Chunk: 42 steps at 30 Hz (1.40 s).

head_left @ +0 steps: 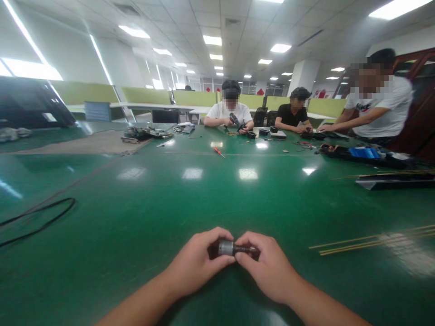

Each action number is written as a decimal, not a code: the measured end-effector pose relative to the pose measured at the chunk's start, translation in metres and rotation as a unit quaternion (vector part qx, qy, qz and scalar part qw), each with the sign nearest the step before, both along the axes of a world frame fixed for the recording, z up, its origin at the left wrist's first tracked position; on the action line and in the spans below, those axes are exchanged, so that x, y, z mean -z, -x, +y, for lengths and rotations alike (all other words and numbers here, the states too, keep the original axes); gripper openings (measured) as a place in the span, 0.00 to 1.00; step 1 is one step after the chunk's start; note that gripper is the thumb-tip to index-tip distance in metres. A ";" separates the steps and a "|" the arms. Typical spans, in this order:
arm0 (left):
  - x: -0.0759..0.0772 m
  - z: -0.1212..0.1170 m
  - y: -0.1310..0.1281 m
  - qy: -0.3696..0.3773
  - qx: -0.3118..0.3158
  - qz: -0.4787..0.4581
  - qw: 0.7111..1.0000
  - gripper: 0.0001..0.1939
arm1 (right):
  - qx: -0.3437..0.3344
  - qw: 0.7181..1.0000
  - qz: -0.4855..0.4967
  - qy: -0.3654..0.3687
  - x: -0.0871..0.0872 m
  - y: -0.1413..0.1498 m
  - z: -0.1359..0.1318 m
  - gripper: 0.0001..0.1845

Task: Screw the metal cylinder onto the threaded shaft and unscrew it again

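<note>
A small grey metal cylinder (226, 247) with a narrower, dark, ridged shaft (243, 249) lies level between my two hands, close above the green table. Its exact kind I cannot make out. My left hand (200, 256) is closed round the thick cylinder end, thumb below and fingers above. At the shaft side, my right hand (267, 258) pinches the part near where shaft and cylinder meet. The shaft's tip points right, into the hollow of my right hand. The fingertips of both hands almost touch each other.
A red screwdriver (218, 151) lies farther up the green table (163, 199). Thin brass-coloured rods (367, 240) are at right, a black cable (50, 217) at left. Across the table, one person (227, 111) holds a power drill (235, 120); two others work at the far right.
</note>
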<state>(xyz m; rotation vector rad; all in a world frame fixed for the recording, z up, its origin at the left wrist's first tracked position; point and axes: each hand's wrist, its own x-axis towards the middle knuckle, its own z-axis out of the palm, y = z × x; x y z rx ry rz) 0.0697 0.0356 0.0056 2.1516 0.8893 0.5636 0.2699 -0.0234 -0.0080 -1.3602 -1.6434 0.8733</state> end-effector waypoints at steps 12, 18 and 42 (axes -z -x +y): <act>0.001 0.000 0.001 0.000 0.002 -0.011 1.000 0.11 | -0.002 1.000 0.007 0.011 0.000 -0.001 0.000 0.06; 0.000 0.000 0.001 -0.002 0.003 -0.006 1.000 0.11 | -0.005 1.000 0.009 0.013 -0.002 -0.001 0.000 0.06; 0.000 -0.001 0.001 -0.007 -0.002 -0.014 1.000 0.10 | -0.003 1.000 0.017 0.020 0.001 -0.001 0.000 0.05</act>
